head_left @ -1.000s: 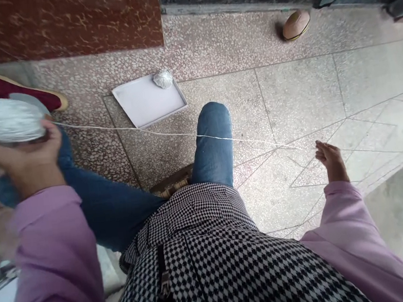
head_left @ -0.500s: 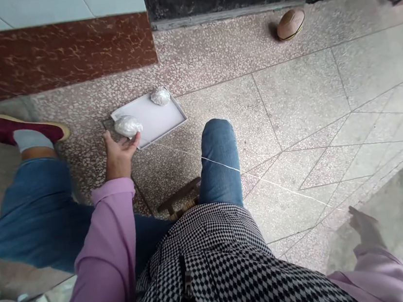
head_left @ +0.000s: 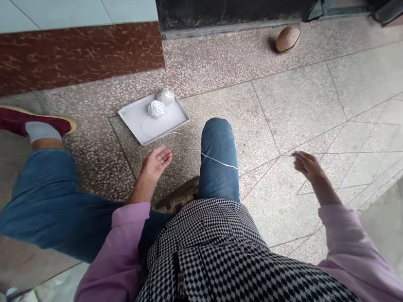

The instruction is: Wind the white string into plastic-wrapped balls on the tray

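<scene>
Two balls of white yarn, a nearer one (head_left: 156,109) and a farther one (head_left: 166,96), lie side by side in a shallow white tray (head_left: 130,111) on the floor. A loose strand curls over the tray's near edge, and a length of yarn (head_left: 219,160) crosses my knee. My left hand (head_left: 157,162) hovers just below the tray, fingers stretched out, holding nothing. Out to the right of the knee, my right hand (head_left: 308,165) has its fingers pinched together; the yarn runs toward it, though the stretch between is too faint to follow. A small dark tip shows at these fingers.
My bent knee (head_left: 216,134) in jeans stands between the hands. A wooden stool (head_left: 179,196) is partly visible under me. A brown rounded object (head_left: 288,39) lies by the dark doorway. The red-brown wall base (head_left: 65,57) runs behind the tray.
The nearer yarn ball has left my left hand and moved right beside the other. My left hand has drawn back from the tray. My right hand has come inward, and the once-taut yarn is slack.
</scene>
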Available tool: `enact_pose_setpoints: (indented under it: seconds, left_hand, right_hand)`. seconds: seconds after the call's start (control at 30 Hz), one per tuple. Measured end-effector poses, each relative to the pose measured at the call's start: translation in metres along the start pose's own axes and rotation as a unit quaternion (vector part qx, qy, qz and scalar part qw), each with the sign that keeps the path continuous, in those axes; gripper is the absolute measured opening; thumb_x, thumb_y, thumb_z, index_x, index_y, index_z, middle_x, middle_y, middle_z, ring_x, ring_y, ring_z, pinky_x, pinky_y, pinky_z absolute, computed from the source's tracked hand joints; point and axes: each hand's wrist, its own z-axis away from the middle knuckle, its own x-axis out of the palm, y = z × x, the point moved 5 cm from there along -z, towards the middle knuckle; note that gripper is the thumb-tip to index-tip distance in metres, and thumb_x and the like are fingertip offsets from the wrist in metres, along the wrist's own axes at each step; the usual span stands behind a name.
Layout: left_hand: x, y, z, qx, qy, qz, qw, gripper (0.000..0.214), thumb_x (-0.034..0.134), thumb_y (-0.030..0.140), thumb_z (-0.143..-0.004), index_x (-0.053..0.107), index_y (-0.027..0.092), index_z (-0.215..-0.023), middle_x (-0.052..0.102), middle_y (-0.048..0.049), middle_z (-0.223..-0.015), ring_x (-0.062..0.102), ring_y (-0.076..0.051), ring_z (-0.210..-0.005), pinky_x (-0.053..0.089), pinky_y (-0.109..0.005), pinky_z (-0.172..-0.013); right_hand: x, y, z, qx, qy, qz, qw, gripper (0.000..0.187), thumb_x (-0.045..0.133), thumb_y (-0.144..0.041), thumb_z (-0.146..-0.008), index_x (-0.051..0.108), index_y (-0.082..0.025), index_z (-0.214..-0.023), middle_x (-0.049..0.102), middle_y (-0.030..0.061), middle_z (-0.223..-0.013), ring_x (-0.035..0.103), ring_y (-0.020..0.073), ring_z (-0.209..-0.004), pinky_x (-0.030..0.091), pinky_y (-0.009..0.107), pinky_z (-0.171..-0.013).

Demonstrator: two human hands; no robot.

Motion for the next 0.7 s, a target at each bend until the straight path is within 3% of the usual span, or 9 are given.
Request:
enact_pose_setpoints:
  seconds: [0.07,0.13,0.23,0.27,0.33,0.4,0.47,0.53,0.7]
  left_hand:
    - [0.010,-0.019,0.027,0.003,-0.071,-0.043,0.997,0.023,0.083,0.024,-0.107,0.087,0.016,-0.128,0.092,-0.0167,-0.111,0.088,-0.026,-0.101,0.072,-0.033,-0.093]
    - [0.020,-0.033,0.056,0.031,-0.152,-0.082,0.984,0.030,0.091,0.032,-0.101,0.090,0.016,-0.127,0.095,-0.0193,-0.120,0.091,-0.031,-0.111,0.074,-0.039,-0.099]
    - [0.029,-0.037,0.098,0.121,-0.253,-0.106,0.954,0.048,0.105,0.043,-0.091,0.095,0.018,-0.131,0.097,-0.0215,-0.139,0.092,-0.041,-0.134,0.073,-0.048,-0.113]
    - [0.028,-0.035,0.109,0.153,-0.266,-0.105,0.946,0.053,0.109,0.046,-0.089,0.096,0.020,-0.133,0.097,-0.0205,-0.142,0.090,-0.043,-0.141,0.072,-0.050,-0.118]
    - [0.023,-0.028,0.124,0.203,-0.264,-0.092,0.938,0.055,0.113,0.048,-0.084,0.097,0.024,-0.130,0.097,-0.0170,-0.140,0.089,-0.044,-0.144,0.070,-0.053,-0.124]
    - [0.013,-0.021,0.131,0.232,-0.243,-0.078,0.939,0.049,0.113,0.049,-0.083,0.096,0.025,-0.123,0.097,-0.0140,-0.131,0.091,-0.042,-0.138,0.069,-0.055,-0.127]
    - [0.003,-0.017,0.134,0.244,-0.227,-0.071,0.940,0.043,0.110,0.051,-0.088,0.094,0.025,-0.118,0.096,-0.0132,-0.124,0.092,-0.041,-0.131,0.070,-0.057,-0.126]
    - [-0.003,-0.017,0.135,0.246,-0.218,-0.073,0.941,0.040,0.107,0.053,-0.092,0.093,0.025,-0.117,0.094,-0.0135,-0.120,0.092,-0.041,-0.128,0.071,-0.058,-0.125]
    - [-0.004,-0.021,0.127,0.244,-0.197,-0.098,0.945,0.047,0.112,0.056,-0.088,0.093,0.025,-0.118,0.094,-0.0131,-0.118,0.090,-0.041,-0.126,0.071,-0.055,-0.118]
  right_hand:
    - [0.069,-0.029,-0.007,-0.012,-0.111,-0.059,0.992,0.049,0.113,-0.059,-0.082,0.079,-0.025,-0.094,0.031,-0.0130,-0.060,0.025,0.0082,-0.051,0.023,0.021,-0.047]
    - [0.144,-0.058,0.003,-0.050,-0.234,-0.110,0.965,0.045,0.113,-0.055,-0.087,0.085,-0.024,-0.107,0.047,-0.0098,-0.063,0.036,0.0100,-0.054,0.031,0.022,-0.049]
    - [0.255,-0.083,0.033,-0.076,-0.389,-0.148,0.906,0.054,0.113,-0.065,-0.092,0.089,-0.024,-0.116,0.084,0.0041,-0.094,0.072,0.0171,-0.077,0.059,0.028,-0.065]
    - [0.290,-0.088,0.045,-0.083,-0.434,-0.155,0.884,0.057,0.113,-0.070,-0.090,0.090,-0.025,-0.118,0.092,0.0068,-0.107,0.081,0.0211,-0.091,0.069,0.033,-0.076]
    - [0.353,-0.094,0.064,-0.101,-0.508,-0.158,0.841,0.065,0.114,-0.077,-0.081,0.091,-0.032,-0.122,0.099,0.0028,-0.126,0.089,0.0296,-0.117,0.079,0.046,-0.104]
    - [0.402,-0.097,0.076,-0.113,-0.544,-0.160,0.816,0.075,0.107,-0.088,-0.075,0.092,-0.041,-0.130,0.099,-0.0061,-0.141,0.087,0.0359,-0.143,0.075,0.057,-0.128]
    - [0.435,-0.099,0.083,-0.127,-0.558,-0.152,0.806,0.088,0.096,-0.096,-0.076,0.091,-0.049,-0.150,0.094,-0.0152,-0.157,0.079,0.0373,-0.165,0.067,0.060,-0.143]
    - [0.451,-0.100,0.089,-0.138,-0.562,-0.148,0.802,0.102,0.087,-0.100,-0.078,0.083,-0.054,-0.169,0.088,-0.0218,-0.169,0.071,0.0352,-0.178,0.061,0.057,-0.151]
    - [0.448,-0.100,0.099,-0.152,-0.553,-0.128,0.809,0.108,0.073,-0.098,-0.083,0.074,-0.058,-0.182,0.083,-0.0261,-0.174,0.068,0.0322,-0.182,0.056,0.054,-0.155]
